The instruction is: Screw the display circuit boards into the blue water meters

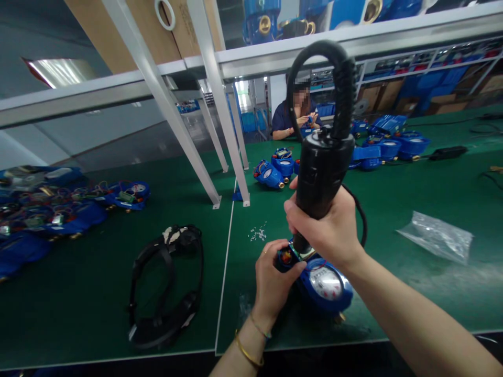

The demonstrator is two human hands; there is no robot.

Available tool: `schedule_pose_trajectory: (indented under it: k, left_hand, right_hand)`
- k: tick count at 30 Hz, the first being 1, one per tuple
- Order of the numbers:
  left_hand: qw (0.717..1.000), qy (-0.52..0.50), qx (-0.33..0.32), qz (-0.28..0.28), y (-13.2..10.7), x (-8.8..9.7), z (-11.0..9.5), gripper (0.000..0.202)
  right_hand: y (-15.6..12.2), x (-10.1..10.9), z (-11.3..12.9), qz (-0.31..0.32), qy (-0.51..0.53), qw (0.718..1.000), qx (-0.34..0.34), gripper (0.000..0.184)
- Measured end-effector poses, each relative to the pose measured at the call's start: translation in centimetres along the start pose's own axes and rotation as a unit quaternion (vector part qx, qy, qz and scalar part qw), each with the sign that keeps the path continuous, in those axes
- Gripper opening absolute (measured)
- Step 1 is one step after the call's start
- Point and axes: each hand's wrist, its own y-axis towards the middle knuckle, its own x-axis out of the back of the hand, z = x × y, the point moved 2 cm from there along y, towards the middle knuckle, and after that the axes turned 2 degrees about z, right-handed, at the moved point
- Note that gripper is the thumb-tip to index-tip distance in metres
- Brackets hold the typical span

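My right hand (328, 228) is wrapped round a black electric screwdriver (320, 170), held upright with its cable looping over the top. The tool's lower end points down into the opened electronics housing of a blue water meter (326, 285). My left hand (273, 275) grips that housing from the left, fingers and thumb on its edges. The meter's round white dial faces up. Wires and a circuit board show in part inside the housing; the screwdriver's tip is hidden. Small screws (258, 233) lie scattered on the green mat beyond my left hand.
Many opened blue meters (58, 209) are heaped at the left. A black head strap (165, 288) lies left of the seam. More meters (275, 170) stand ahead, near metal shelf posts (231, 141). A clear plastic bag (436, 235) lies right. A co-worker (296, 112) sits opposite.
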Motion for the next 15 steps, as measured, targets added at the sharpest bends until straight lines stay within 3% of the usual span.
schedule_pose_trajectory:
  k: [15]
  left_hand:
    - [0.999,0.044,0.008,0.016,0.17,0.12,-0.06,0.032]
  right_hand:
    - [-0.33,0.03,-0.39,0.094,-0.011,0.995,-0.023,0.022]
